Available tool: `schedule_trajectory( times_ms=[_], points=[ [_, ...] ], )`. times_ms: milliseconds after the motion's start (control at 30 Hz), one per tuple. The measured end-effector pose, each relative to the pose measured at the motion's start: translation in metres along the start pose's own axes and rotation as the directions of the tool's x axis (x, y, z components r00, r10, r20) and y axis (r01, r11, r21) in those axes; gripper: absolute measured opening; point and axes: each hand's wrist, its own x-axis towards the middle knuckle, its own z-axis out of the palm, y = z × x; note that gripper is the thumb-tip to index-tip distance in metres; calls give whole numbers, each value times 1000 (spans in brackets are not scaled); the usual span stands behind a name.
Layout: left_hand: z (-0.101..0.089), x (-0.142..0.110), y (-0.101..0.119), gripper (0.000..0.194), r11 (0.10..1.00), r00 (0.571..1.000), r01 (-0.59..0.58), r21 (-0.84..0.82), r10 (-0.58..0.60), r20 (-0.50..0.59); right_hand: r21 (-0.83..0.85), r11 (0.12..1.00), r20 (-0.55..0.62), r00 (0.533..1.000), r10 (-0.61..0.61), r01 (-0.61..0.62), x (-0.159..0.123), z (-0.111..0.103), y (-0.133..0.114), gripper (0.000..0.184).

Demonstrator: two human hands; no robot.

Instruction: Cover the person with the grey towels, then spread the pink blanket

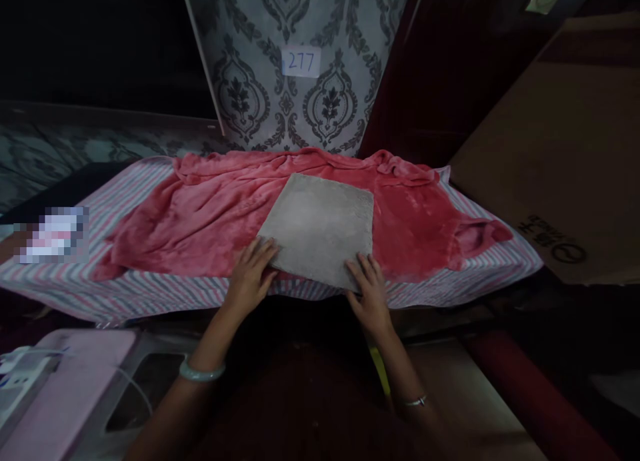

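A flat grey four-sided sheet (320, 228) lies on a plush pink-red blanket (200, 214), right of its middle, reaching over the near edge of the striped cloth (165, 298) underneath. It looks nearly square, so a long axis cannot be told; it sits askew, its far edge slanting nearer toward the right and one corner pointing at the person beside the right hand (369, 291). Its face is matte and fairly even, its borders slightly rough; the material is unclear.

The left hand (250, 274) lays loosely spread fingers over the near left corner, thumb at the near edge. The right hand's fingers, slightly parted, rest on the near right corner, thumb lower. Whether either hand pinches the sheet cannot be told.

The blanket is soft-piled, rumpled into folds at left and bunched along its far edge. A printed cardboard box (565, 168) stands at right.
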Motion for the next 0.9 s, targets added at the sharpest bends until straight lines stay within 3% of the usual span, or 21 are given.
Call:
schedule_trajectory(
  times_ms=[167, 400, 500, 667, 800, 900],
  points=[
    [9, 11, -4, 31, 995, 992, -56, -85, 65, 112, 97, 995, -91, 995, -30, 39, 4, 2, -2, 36],
    [17, 20, -6, 26, 982, 993, 115, -150, -117, -3, 223, 974, -185, 978, 92, -49, 13, 9, -7, 22],
    [19, 19, -5, 26, 983, 993, 115, -145, -119, -14, 225, 973, -187, 977, 99, -56, 14, 9, -6, 22],
    [19, 15, -7, 25, 985, 996, 79, -152, -83, -21, 108, 994, -37, 999, 2, 2, 13, 0, -2, 28],
    [20, 15, -7, 24, 987, 998, 54, -154, -60, -33, -5, 999, 121, 991, -52, 53, 12, -9, -2, 50],
    [20, 16, -6, 24, 989, 998, 28, -142, -35, -42, -17, 998, 153, 987, -55, 58, 11, -11, -1, 61]
  ],
)
